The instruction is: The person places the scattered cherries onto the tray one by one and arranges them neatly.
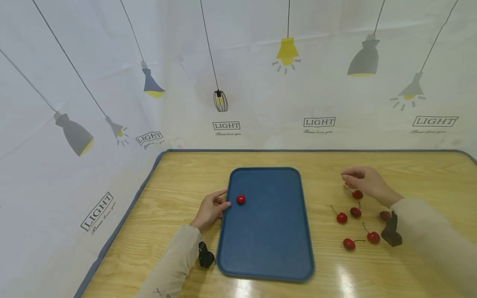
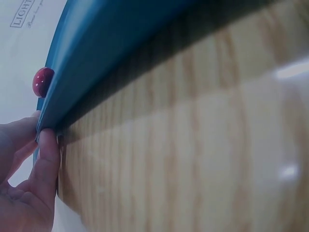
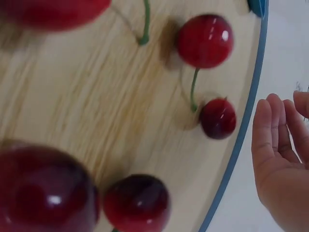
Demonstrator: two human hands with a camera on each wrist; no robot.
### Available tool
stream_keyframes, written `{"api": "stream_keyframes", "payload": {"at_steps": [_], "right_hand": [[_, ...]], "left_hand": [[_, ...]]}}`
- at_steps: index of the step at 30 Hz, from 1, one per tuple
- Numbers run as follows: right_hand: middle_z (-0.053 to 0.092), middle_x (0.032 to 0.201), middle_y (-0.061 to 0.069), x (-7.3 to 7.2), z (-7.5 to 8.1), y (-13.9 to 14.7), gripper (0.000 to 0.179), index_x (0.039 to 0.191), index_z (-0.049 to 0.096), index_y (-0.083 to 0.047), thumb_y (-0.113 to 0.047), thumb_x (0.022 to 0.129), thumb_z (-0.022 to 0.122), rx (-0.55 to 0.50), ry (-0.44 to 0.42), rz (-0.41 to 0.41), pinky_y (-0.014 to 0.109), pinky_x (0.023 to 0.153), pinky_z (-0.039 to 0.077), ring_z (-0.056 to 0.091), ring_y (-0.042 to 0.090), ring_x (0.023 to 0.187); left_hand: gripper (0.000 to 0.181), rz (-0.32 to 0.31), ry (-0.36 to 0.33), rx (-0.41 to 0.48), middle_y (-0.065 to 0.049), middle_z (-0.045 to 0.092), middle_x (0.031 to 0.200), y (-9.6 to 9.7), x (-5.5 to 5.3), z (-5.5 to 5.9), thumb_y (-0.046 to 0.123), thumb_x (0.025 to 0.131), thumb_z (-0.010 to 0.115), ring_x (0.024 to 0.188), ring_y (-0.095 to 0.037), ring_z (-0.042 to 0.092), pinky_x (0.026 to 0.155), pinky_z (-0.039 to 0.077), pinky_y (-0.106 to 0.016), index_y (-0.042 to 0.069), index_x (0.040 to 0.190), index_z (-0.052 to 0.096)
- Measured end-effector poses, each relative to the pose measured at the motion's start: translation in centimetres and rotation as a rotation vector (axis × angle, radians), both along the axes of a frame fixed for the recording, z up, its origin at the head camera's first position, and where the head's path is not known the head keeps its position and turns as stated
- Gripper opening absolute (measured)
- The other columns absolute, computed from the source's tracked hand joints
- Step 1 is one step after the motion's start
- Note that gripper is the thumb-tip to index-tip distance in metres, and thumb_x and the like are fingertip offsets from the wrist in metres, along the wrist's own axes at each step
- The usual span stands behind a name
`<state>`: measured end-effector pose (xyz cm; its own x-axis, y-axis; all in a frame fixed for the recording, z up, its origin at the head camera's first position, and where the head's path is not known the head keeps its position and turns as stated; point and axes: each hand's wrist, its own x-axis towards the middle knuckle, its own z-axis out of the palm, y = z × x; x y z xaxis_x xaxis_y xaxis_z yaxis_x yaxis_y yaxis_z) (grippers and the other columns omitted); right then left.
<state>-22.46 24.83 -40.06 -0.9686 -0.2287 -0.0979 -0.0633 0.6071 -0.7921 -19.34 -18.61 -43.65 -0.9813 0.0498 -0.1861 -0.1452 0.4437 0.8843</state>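
At the left long side of a blue tray (image 1: pixel 266 236), my left hand (image 1: pixel 210 211) pinches the rim between thumb and fingers; the left wrist view shows this grip from low down. One red cherry (image 1: pixel 241 199) with a stem lies in the tray, close to that hand. My right hand (image 1: pixel 367 182) is over the table right of the tray, fingers loosely bent and nothing visible in them. Just below it lies a stemmed cherry (image 1: pixel 357 194). In the right wrist view, the fingers (image 3: pixel 263 125) appear fairly straight, beyond a dark red cherry (image 3: pixel 218 118).
Several more cherries lie scattered right of the tray, among them a bright one (image 1: pixel 341 218) and a front one (image 1: pixel 349 244). Another cherry (image 1: pixel 385 215) is beside the right sleeve. A pale printed cloth (image 1: pixel 261 91) stands behind the wooden table (image 1: pixel 179 174).
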Motion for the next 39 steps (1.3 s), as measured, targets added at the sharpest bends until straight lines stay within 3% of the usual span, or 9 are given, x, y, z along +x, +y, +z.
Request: {"api": "stream_keyframes", "payload": {"at_steps": [9, 18, 27, 39], "right_hand": [[0.055, 0.107, 0.024, -0.8, -1.1, 1.5, 0.051, 0.117, 0.05, 0.008, -0.035, 0.09, 0.05, 0.06, -0.003, -0.044, 0.029, 0.071, 0.048, 0.056, 0.03, 0.092], [0.056, 0.106, 0.023, -0.9, -2.8, 1.9, 0.045, 0.113, 0.054, 0.007, -0.029, 0.087, 0.057, 0.107, -0.013, -0.01, 0.047, 0.082, 0.041, 0.05, 0.036, 0.099], [0.06, 0.097, 0.013, -1.2, -3.5, 1.8, 0.043, 0.11, 0.056, 0.007, -0.025, 0.082, 0.064, 0.11, -0.035, 0.031, 0.029, 0.073, 0.044, 0.054, 0.017, 0.086], [0.059, 0.092, 0.012, -1.2, -3.2, 1.4, 0.033, 0.106, 0.054, 0.011, -0.012, 0.084, 0.061, 0.093, -0.029, 0.063, 0.023, 0.064, 0.045, 0.053, 0.014, 0.08]], "left_hand": [[0.048, -0.007, 0.003, -0.009, -0.009, 0.053, 0.084, 0.1, 0.0, -0.1, 0.006, 0.083, 0.061, 0.053, -0.011, 0.047, 0.049, 0.047, -0.026, 0.009, 0.129, 0.047], [0.048, -0.013, 0.005, -0.012, -0.009, 0.053, 0.084, 0.1, 0.0, -0.2, 0.007, 0.083, 0.061, 0.053, -0.012, 0.047, 0.049, 0.047, -0.026, 0.009, 0.129, 0.047], [0.048, -0.013, 0.013, -0.014, -0.008, 0.053, 0.084, 0.0, 0.0, -0.2, 0.006, 0.083, 0.061, 0.053, -0.012, 0.047, 0.048, 0.047, -0.026, 0.008, 0.129, 0.047], [0.048, -0.004, 0.009, -0.021, -0.009, 0.053, 0.086, 0.1, -0.1, -0.2, 0.006, 0.083, 0.061, 0.053, -0.011, 0.047, 0.049, 0.047, -0.025, 0.007, 0.129, 0.047]]}}
